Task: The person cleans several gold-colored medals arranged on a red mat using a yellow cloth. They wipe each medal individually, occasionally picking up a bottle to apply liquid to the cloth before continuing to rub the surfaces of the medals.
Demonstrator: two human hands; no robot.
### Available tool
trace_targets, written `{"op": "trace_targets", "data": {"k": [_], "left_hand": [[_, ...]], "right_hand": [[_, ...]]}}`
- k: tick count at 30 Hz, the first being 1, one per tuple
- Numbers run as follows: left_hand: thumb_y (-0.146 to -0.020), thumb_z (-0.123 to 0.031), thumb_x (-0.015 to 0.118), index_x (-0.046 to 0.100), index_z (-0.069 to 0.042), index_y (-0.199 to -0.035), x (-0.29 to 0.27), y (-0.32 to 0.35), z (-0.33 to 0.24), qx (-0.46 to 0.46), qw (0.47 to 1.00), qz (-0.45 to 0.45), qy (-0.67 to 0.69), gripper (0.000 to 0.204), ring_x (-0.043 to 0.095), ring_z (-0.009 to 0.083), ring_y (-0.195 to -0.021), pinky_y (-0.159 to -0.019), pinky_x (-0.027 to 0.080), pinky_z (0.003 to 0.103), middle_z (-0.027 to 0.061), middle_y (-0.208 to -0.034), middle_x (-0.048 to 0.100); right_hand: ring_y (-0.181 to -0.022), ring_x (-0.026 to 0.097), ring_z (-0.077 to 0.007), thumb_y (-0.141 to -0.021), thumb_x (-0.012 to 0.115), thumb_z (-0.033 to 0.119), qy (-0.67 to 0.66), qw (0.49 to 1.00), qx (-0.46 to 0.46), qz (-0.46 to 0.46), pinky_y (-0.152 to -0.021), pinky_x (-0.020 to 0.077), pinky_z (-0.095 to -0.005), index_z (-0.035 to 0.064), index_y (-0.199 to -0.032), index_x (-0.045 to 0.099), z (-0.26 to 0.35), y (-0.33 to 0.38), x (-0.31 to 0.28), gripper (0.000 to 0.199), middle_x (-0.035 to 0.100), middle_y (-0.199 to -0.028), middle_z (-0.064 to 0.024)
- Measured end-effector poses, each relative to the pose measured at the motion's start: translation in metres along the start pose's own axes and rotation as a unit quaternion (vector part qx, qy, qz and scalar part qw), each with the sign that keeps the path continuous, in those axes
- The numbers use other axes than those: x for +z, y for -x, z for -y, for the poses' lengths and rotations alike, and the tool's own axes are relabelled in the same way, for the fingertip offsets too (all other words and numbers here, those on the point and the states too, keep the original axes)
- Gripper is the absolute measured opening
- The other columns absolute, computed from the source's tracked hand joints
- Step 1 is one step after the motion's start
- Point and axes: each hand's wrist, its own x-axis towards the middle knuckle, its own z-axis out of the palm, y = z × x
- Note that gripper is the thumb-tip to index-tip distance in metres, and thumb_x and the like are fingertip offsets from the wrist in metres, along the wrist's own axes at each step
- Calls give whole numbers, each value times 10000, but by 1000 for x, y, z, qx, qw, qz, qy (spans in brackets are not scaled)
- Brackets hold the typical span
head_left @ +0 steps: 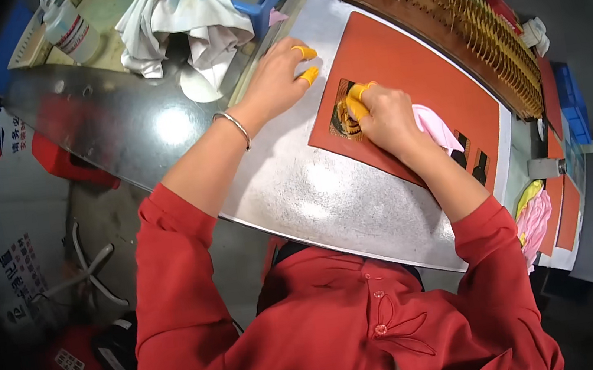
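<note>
Across the table, I saw the right hand (pixel 388 114) bent over a black-and-gold piece (pixel 342 120) at the left end of the orange-red sheet (pixel 399 52), fingers bunched close; whether they gripped anything, I couldn't tell. Farther left, the left hand (pixel 279 79) held thumb and finger apart.

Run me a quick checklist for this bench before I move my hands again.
1. Yellow finger cots worn on both hands: ok.
2. Left-hand grip off the orange-red mat: ok, it is beyond the mat's left edge.
3. Right-hand grip at the black-and-gold patterned piece: ok.
4. Patterned piece fully in sight: not ok, fingers cover part.
5. Pink cloth clear of the right wrist: cannot tell, they overlap in view.
</note>
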Motion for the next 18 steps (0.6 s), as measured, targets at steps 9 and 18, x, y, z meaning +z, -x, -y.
{"op": "trace_targets", "data": {"k": [9,18], "left_hand": [[-792,-107,591,597,-21,-1031,1,0,0,6,1000,-6,-4,254,506,293,-1064,-918,404,350,116,-1116,543],[-781,-83,576,599,-16,-1022,-1,1,1,10,1000,-9,1,251,506,299,-1065,-918,402,356,117,-1097,549]], "right_hand": [[-597,587,-335,-649,599,37,-10,998,-61,0,-538,472,-435,26,-683,610,0,9,4,37,586,-676,-144],[-614,593,-315,-755,629,147,-11,998,-64,24,-551,478,-411,43,-785,637,2,18,-3,108,589,-693,-132]]}}
